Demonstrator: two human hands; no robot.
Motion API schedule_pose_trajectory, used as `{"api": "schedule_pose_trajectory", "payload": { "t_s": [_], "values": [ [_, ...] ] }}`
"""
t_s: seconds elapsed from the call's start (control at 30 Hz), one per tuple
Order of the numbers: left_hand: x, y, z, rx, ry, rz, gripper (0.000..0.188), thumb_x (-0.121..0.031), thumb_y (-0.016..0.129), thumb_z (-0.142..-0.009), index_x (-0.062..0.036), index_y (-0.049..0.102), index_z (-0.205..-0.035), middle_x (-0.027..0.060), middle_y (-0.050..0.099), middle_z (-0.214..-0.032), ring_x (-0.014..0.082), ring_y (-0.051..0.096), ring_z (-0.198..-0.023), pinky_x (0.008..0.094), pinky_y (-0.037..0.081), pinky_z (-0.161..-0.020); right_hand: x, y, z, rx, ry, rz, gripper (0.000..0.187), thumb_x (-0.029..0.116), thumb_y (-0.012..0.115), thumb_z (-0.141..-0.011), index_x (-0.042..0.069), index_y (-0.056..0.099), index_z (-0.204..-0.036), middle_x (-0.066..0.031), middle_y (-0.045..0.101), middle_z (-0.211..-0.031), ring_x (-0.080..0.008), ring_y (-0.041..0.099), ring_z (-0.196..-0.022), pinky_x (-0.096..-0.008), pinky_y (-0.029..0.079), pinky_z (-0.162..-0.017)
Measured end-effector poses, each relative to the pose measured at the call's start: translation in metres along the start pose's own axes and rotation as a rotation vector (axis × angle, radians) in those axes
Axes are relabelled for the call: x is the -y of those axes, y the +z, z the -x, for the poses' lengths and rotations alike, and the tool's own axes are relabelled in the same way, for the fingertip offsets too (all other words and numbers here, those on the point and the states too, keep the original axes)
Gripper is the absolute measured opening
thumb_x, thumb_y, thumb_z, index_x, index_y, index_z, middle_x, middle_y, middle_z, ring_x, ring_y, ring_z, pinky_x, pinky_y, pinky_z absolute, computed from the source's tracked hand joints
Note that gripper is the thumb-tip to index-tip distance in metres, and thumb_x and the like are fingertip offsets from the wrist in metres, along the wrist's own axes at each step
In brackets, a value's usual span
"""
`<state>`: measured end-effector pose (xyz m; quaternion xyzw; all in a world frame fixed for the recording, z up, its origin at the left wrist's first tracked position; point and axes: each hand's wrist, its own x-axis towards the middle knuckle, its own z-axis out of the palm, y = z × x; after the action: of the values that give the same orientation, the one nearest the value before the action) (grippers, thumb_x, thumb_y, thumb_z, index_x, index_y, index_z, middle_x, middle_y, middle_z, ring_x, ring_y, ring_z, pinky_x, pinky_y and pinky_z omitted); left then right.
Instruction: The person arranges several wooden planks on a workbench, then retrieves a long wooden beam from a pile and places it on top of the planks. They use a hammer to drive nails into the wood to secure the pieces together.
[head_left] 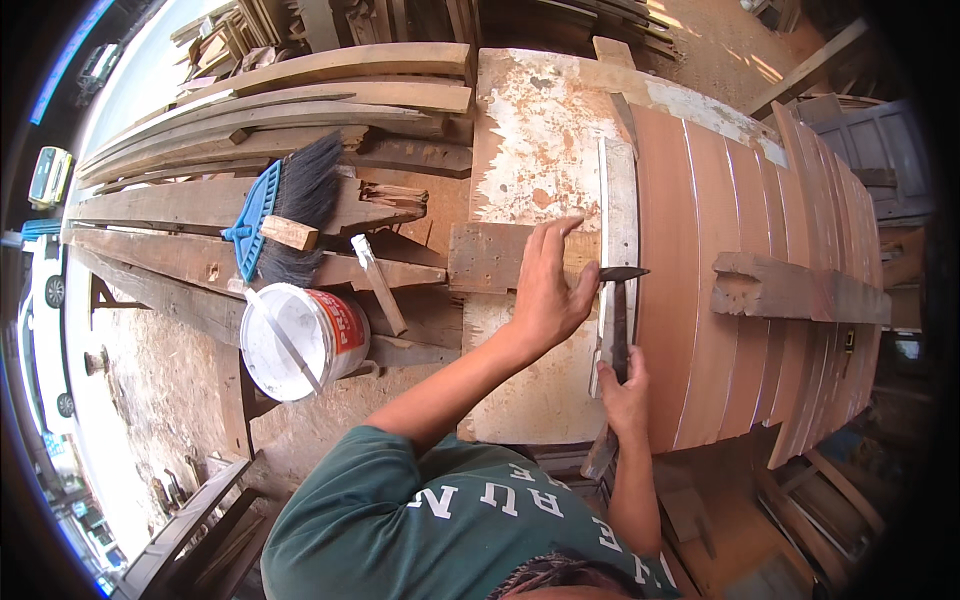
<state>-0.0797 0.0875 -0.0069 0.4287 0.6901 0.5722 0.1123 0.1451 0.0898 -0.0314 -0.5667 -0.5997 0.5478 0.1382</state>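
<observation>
My right hand (625, 390) is closed around the handle of a hammer (618, 330). The hammer's dark, pointed head lies across a narrow whitish wooden strip (617, 185). Just left of the head, my left hand (550, 285) is open, fingers stretched and thumb close to the metal; it appears to hold nothing. Beneath that hand a short brown board (485, 252) rests on a worn panel with flaking white paint (535, 150). Along the strip's right side stand reddish-brown wooden panels (665, 220) in a row, with pale lines between them.
A rough plank (800, 290) lies across the panels at right. Left are long timbers (160, 205), a blue broom head (262, 215) with black bristles, a small wood block (289, 233), a white-tipped stick (380, 290) and a white bucket (285, 345). More lumber (250, 30) is piled behind.
</observation>
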Motion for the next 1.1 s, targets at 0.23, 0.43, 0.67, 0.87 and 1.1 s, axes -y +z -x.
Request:
{"api": "schedule_pose_trajectory", "payload": {
  "t_s": [0.23,0.43,0.67,0.87,1.1],
  "values": [
    [-0.037,-0.12,0.182,0.097,0.046,-0.415,0.05,-0.001,0.074,-0.081,-0.0056,0.059,-0.129,0.0169,0.06,-0.128,0.0384,0.057,-0.119,0.0468,0.047,-0.102,-0.066,0.071,0.067,0.199,-0.149,0.114,0.045,0.01,0.063,-0.096,-0.001,0.049,-0.137,-0.0208,0.069,-0.101,-0.0307,0.067,-0.092,-0.0394,0.051,-0.086],
    [-0.045,-0.212,0.195,-0.01,0.069,-1.057,0.056,-0.026,0.07,-0.092,-0.0125,0.055,-0.144,0.0095,0.04,-0.161,0.0395,0.026,-0.151,0.0601,0.021,-0.12,-0.093,0.103,0.055,-0.003,-0.441,0.465,0.054,0.009,0.064,-0.092,0.002,0.046,-0.142,-0.0277,0.061,-0.12,-0.0449,0.061,-0.111,-0.0491,0.048,-0.097],
    [-0.009,-0.285,0.216,-0.34,-0.165,-1.123,0.054,-0.026,0.066,-0.096,-0.0037,0.055,-0.144,0.0099,0.04,-0.16,0.0381,0.025,-0.152,0.0621,0.019,-0.12,-0.01,0.142,0.059,0.033,-0.838,0.661,0.054,0.02,0.07,-0.09,0.001,0.051,-0.137,-0.025,0.057,-0.124,-0.0419,0.055,-0.118,-0.0503,0.045,-0.102],
    [0.027,-0.324,0.254,-0.571,-0.307,-0.494,0.044,-0.016,0.071,-0.094,-0.0008,0.058,-0.134,0.0206,0.049,-0.139,0.0363,0.05,-0.13,0.0463,0.042,-0.108,0.064,0.266,0.034,0.096,-0.77,0.639,0.05,0.027,0.069,-0.095,-0.002,0.048,-0.129,-0.0293,0.058,-0.121,-0.0461,0.057,-0.116,-0.0516,0.047,-0.101],
    [0.082,-0.386,0.249,-0.627,-0.562,0.216,0.054,-0.018,0.064,-0.103,0.0039,0.041,-0.146,0.013,0.055,-0.126,0.015,0.06,-0.105,0.032,0.054,-0.092,0.08,0.337,0.012,0.063,-0.581,0.548,0.035,0.011,0.064,-0.096,-0.002,0.048,-0.125,-0.0273,0.068,-0.104,-0.045,0.068,-0.097,-0.0503,0.053,-0.089]
  ]
}}
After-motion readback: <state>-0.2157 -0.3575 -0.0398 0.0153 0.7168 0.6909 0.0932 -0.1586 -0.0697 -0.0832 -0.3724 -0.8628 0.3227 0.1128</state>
